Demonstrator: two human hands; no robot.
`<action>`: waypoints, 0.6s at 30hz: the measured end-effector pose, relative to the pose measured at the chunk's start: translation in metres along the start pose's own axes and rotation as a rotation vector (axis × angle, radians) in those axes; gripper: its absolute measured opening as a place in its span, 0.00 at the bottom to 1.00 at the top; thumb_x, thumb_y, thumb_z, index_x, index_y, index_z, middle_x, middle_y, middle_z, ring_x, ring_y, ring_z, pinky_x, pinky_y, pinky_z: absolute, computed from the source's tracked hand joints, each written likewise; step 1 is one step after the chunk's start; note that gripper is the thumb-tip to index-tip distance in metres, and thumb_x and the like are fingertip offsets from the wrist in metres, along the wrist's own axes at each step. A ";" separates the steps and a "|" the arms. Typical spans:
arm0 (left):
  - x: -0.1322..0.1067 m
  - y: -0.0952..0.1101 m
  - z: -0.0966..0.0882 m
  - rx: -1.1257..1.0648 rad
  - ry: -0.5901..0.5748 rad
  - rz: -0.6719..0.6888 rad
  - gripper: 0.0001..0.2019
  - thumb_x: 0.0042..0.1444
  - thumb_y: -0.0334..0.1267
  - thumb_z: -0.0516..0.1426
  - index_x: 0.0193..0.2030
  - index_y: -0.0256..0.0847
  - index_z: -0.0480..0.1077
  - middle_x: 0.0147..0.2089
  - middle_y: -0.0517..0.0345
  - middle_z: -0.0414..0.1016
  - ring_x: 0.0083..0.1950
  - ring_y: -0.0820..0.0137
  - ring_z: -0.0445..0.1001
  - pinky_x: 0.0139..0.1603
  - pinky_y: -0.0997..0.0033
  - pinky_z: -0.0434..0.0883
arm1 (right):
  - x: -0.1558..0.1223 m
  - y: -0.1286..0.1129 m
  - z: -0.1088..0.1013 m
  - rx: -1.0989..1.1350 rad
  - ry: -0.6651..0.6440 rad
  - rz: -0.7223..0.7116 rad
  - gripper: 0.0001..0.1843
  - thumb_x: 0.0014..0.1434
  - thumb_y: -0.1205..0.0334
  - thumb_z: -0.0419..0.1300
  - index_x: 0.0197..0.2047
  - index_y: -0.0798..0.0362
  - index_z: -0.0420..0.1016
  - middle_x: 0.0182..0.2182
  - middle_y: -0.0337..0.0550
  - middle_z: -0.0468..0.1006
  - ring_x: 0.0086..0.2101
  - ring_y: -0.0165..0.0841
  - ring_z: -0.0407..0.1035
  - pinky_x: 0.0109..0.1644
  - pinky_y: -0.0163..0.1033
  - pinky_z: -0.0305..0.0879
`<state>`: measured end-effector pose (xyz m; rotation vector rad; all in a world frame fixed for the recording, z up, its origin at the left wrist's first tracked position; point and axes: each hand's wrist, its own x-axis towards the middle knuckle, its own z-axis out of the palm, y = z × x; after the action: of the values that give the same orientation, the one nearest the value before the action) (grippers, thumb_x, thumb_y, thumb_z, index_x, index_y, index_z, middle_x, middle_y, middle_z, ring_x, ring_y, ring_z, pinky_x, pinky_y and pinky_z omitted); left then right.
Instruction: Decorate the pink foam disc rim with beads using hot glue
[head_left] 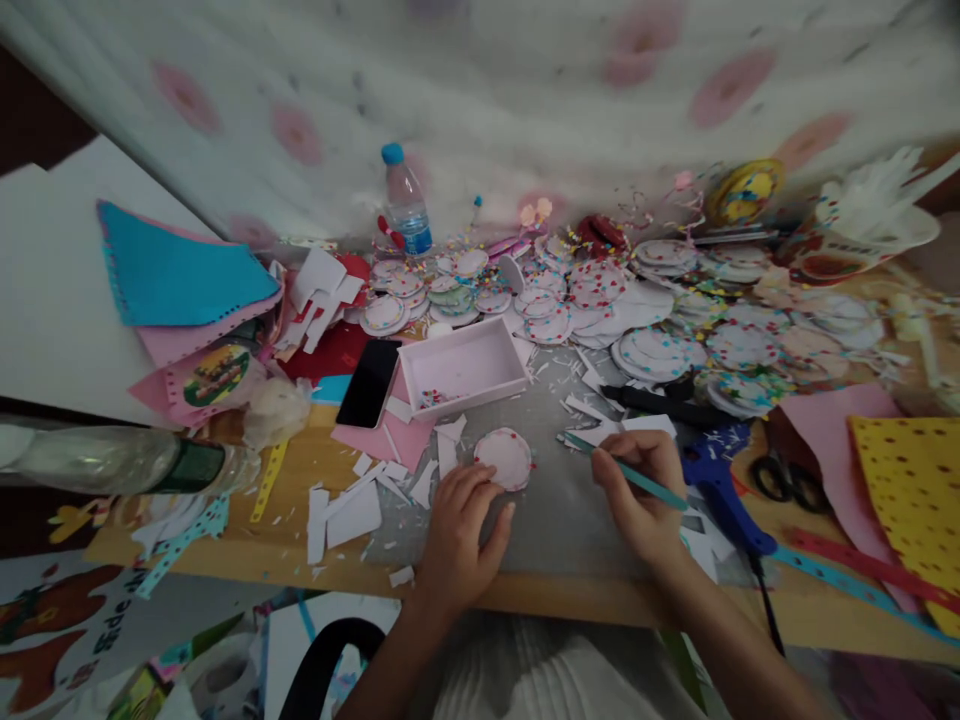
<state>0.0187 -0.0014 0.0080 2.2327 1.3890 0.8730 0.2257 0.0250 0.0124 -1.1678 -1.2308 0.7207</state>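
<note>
The left hand (463, 535), thumb apart, touches a white disc (507, 458) at center. The right hand (643, 500), center right, grips a teal tool (654, 485).

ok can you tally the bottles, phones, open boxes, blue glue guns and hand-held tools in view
Bottles: 2
Phone: 1
Open box: 1
Blue glue gun: 1
Teal tool in right hand: 1
Total: 6

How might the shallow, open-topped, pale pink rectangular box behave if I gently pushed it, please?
The box is probably light, being thin-walled and mostly bare inside. Low and wide, it seems unlikely to tip. The tiny coloured bits in its near-left corner would likely shift or roll.
</note>
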 end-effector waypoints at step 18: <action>-0.036 0.015 -0.028 -0.079 0.208 -0.004 0.03 0.60 0.30 0.53 0.38 0.41 0.66 0.37 0.55 0.71 0.42 0.66 0.71 0.44 0.66 0.69 | -0.050 -0.043 -0.016 -0.128 0.030 -0.008 0.06 0.61 0.60 0.59 0.35 0.50 0.64 0.21 0.33 0.66 0.21 0.28 0.61 0.24 0.34 0.56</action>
<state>-0.0019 -0.0407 0.0263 2.1288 1.4196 1.1663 0.2219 -0.0374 0.0373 -1.2728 -1.2706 0.6236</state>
